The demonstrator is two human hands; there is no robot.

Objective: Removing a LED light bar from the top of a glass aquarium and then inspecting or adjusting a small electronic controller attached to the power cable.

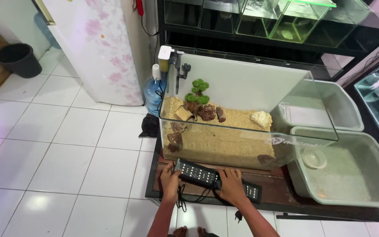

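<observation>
Both hands grip a black aquarium LED light bar [216, 179]: the left hand [170, 182] closed on its left end, the right hand [232, 184] clasped over its middle. Just beyond the hands stands a glass aquarium [237, 151] holding sand, rocks and a small green tree ornament [198, 91]. Right of the grip sit two grey plastic tubs [352, 175].

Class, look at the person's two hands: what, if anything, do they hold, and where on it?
Both hold the long black aquarium light bar: the left hand at its left end, the right hand over its middle-right part.
</observation>
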